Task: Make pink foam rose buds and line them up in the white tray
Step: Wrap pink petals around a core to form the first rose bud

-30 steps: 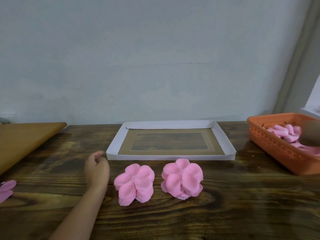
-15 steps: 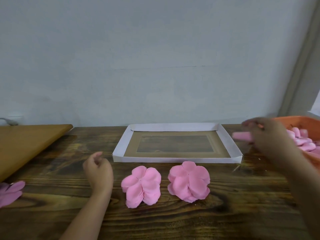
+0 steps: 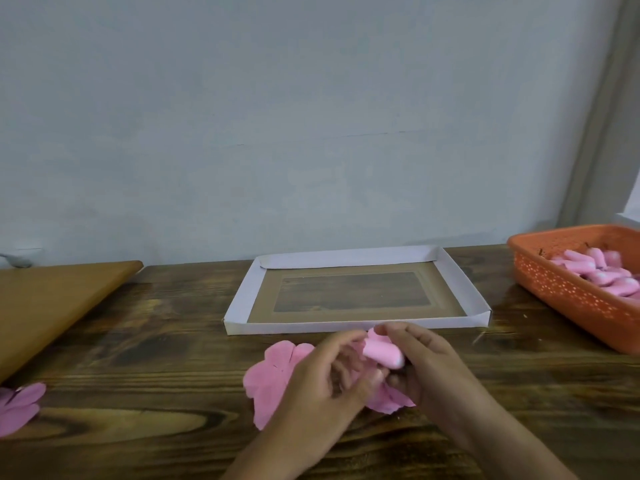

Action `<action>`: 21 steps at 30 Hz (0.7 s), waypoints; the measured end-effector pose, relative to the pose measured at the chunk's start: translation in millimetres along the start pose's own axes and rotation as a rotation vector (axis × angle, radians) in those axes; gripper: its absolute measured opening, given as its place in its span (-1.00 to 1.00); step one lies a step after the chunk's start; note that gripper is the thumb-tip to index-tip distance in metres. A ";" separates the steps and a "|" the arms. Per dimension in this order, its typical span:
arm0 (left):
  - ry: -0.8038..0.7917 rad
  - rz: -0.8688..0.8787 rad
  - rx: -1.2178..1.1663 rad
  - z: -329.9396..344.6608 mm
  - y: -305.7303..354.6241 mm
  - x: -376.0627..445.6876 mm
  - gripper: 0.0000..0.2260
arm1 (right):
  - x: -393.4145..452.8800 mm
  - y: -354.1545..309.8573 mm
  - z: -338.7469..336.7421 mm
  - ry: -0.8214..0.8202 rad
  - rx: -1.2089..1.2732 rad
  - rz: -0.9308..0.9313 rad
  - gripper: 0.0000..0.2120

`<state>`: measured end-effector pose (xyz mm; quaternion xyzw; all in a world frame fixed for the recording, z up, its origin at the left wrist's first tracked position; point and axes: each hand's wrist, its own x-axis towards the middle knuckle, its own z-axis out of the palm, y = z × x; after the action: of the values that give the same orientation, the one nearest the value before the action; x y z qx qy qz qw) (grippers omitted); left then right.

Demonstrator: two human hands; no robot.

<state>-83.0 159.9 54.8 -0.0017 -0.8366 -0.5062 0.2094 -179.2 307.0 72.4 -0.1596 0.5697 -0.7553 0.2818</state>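
- Plain pale grey-blue wall [image 3: 311, 116] behind, evenly and softly lit, faint horizontal line across it.
- Dark wooden table [image 3: 156, 341] with strong grain, glossy reflections.
- Lighter brown board [image 3: 52, 303] at left edge.
- Grey vertical trim [image 3: 595, 116] at right.

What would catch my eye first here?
Two hands meet at the table's near middle: the right hand holds a pink foam piece, the left hand closing in over pink petals. Behind them lies an empty white tray. At far right, an orange basket holds more pink pieces.
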 end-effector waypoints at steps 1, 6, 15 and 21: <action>-0.016 -0.011 0.006 2.6 -1.5 -0.6 -0.56 | -0.8 1.4 1.0 -0.043 -0.010 -0.007 -0.74; 0.039 -0.044 -0.072 3.5 -6.6 0.2 -0.61 | -4.1 3.4 4.8 -0.147 -0.036 -0.060 -0.71; 0.045 -0.045 -0.237 -1.6 -0.1 2.7 -0.80 | -4.7 -3.2 -1.6 -0.202 -0.162 -0.108 -0.54; 0.226 -0.100 -0.106 -2.0 -4.2 5.3 -0.85 | -1.4 -11.7 -14.5 -0.216 -0.025 -0.076 -0.60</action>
<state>-88.1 155.1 53.9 0.0858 -0.7788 -0.5563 0.2767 -189.1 321.2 79.2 -0.2651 0.5388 -0.7368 0.3107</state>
